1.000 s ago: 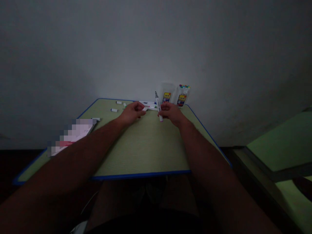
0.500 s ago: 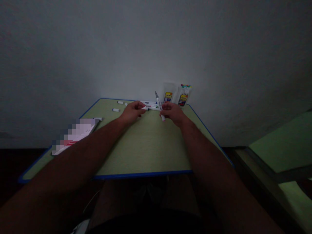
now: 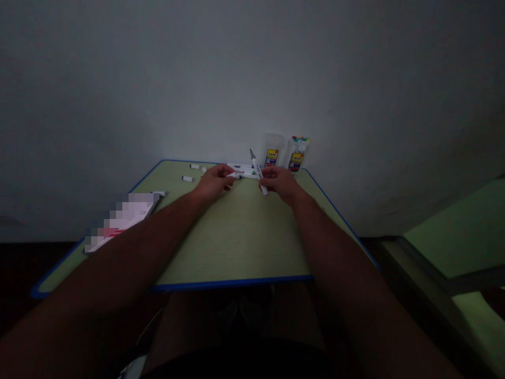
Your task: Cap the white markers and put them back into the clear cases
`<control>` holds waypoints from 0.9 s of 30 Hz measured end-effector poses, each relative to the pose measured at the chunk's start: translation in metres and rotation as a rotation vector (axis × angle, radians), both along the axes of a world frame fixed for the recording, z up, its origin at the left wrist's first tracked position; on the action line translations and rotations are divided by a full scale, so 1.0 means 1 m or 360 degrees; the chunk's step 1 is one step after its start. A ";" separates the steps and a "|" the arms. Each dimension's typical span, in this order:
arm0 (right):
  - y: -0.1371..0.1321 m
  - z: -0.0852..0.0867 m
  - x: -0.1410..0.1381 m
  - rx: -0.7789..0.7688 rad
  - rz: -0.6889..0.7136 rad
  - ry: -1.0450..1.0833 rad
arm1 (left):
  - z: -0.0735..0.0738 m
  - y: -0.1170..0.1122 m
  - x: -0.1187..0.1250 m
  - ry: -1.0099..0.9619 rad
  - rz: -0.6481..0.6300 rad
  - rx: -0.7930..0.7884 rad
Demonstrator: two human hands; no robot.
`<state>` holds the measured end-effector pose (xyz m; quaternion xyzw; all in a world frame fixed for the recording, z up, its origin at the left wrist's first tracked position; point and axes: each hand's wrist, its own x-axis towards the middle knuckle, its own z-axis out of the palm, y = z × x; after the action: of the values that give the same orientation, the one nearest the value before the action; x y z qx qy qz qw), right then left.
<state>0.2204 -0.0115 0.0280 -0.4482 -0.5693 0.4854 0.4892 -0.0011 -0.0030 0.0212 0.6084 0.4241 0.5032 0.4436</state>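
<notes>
Right hand (image 3: 279, 182) pinched the marker (image 3: 256, 167), long axis slanting tip-up and left — left hand (image 3: 215, 180), grip closed on a cap (image 3: 234, 175), stood left of it, apart.

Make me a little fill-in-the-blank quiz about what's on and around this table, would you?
1. The right hand holds a marker whose barrel is coloured ____.
2. Small loose caps lie on the table to the ____ of the left hand.
3. The table's front edge has a trim coloured ____.
4. Of the two labelled containers by the wall, the one showing many colourful tops is on the ____.

Missing words: white; left; blue; right.
</notes>
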 end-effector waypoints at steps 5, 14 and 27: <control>-0.002 0.002 0.000 -0.0008 -0.0010 -0.0003 | 0.002 -0.001 0.000 -0.0023 0.0024 -0.0009; 0.000 0.002 0.001 -0.0027 -0.0040 0.0013 | 0.004 0.000 0.000 -0.0007 0.0114 -0.0035; 0.000 0.003 0.001 0.0022 -0.0115 -0.0042 | 0.004 0.001 -0.003 -0.0088 0.0122 -0.0113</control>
<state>0.2214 -0.0111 0.0315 -0.4713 -0.5626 0.4575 0.5020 -0.0038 -0.0018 0.0257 0.5614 0.4522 0.5212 0.4569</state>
